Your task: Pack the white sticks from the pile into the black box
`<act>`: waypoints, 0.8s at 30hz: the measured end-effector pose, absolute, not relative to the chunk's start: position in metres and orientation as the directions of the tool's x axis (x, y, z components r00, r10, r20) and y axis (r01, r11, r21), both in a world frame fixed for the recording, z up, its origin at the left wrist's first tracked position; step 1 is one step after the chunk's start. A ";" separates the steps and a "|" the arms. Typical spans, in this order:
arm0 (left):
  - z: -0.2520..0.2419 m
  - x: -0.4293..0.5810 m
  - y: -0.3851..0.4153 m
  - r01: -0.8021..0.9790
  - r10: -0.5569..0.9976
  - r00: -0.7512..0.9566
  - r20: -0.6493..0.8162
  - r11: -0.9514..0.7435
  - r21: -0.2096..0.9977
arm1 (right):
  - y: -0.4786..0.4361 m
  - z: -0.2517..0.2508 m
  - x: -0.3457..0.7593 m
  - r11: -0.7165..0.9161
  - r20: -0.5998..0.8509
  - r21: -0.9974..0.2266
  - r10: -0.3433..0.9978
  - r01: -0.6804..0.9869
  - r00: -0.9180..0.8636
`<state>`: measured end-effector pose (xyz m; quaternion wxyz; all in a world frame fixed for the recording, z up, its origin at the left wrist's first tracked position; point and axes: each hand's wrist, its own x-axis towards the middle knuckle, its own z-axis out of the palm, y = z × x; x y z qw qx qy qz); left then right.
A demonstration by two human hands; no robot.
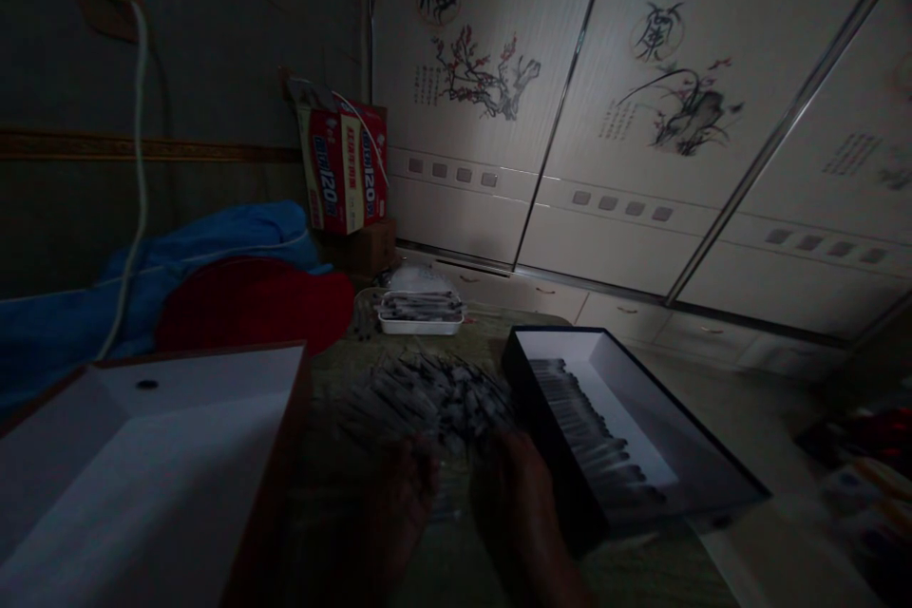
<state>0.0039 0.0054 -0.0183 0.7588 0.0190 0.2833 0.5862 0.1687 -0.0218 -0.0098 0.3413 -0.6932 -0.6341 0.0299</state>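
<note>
Item: sticks (434, 389), thin and dark with pale ends, lying in one loose fanned pile on the desk (641, 579), straight ahead of you and between the two boxes. Your left hand (403, 499) and right hand (517, 499) rest at the near edge of the pile, fingertips on or just at it. The dim light hides the grip of either hand, so you cannot tell whether the fingers are closed on any stick. Handling, as a judgement: each stick looks light, stiff and slim, likely to roll and possibly to snap if bent. Take a few together near the middle, pinched flat, not by the tips. Count: one pile, its sticks too many and too blurred to number; one black box (670, 418) just right of the pile, with a row of sticks along its left side; one white tray (419, 327) beyond the pile, also filled; one large open box (142, 475) at left, holding nothing visible; two hands.
</note>
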 end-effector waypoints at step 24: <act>-0.014 0.016 0.009 -0.759 0.909 -0.073 -0.410 0.217 0.615 | -0.031 -0.016 0.152 0.085 0.084 -0.996 0.933 0.012 0.351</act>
